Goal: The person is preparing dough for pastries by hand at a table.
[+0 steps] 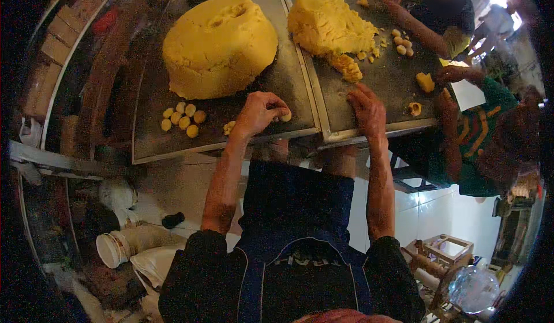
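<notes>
My left hand (262, 113) is closed in a pinch on a small pale dough ball (285, 115), low over the near edge of the left metal tabletop. My right hand (368, 109) is over the right tabletop with its fingers loosely extended, just below a torn dough piece (348, 68); nothing shows in it. That piece lies at the near end of a crumbling yellow dough mound (329, 26). Behind my left hand sits a larger, smoother block of yellow dough (219, 49) with hollows in its top. Several dough balls (190, 110) lie grouped to the left, beside a dough scrap (229, 128).
A raised metal rim (309, 72) divides the two tabletops. On the right, more dough balls (401, 41) and dough chunks (425, 82) lie near two people, one in a green shirt (496, 109). White buckets (113, 250) lie at lower left, a wooden crate (447, 248) at lower right.
</notes>
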Demonstrator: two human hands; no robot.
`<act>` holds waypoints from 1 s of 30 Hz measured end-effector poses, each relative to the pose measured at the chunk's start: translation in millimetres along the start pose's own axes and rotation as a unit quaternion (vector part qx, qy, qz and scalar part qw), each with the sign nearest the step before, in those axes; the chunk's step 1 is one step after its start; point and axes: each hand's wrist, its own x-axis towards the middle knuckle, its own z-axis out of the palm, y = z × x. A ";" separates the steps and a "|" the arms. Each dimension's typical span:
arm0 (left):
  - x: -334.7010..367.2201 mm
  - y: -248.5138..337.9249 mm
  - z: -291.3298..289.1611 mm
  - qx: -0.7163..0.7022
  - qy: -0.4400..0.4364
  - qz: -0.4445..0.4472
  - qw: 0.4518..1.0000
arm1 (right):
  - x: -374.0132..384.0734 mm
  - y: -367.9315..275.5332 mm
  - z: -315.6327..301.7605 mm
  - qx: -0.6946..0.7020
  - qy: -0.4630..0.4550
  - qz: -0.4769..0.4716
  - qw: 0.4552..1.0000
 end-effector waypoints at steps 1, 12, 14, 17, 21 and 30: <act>3.2 4.2 -2.7 0.042 -0.031 0.019 0.998 | -0.6 1.9 -0.1 -0.010 0.020 -0.013 1.000; 55.6 -42.4 43.3 0.063 0.308 0.103 0.944 | 1.2 -17.8 -3.2 0.043 -0.011 0.018 0.999; 25.3 -24.5 54.3 0.086 0.306 0.138 0.938 | -0.4 5.4 0.0 0.020 -0.025 0.036 0.999; -26.4 -30.6 66.5 0.113 0.269 0.148 0.945 | -7.6 7.1 0.1 0.039 0.032 0.012 0.999; -66.6 -44.7 36.9 0.045 0.368 0.161 0.915 | -7.8 2.1 1.1 0.010 0.046 0.017 0.999; -144.7 -214.1 -164.1 0.222 0.604 -0.016 0.765 | -4.5 -5.7 29.0 0.014 0.074 -0.030 0.997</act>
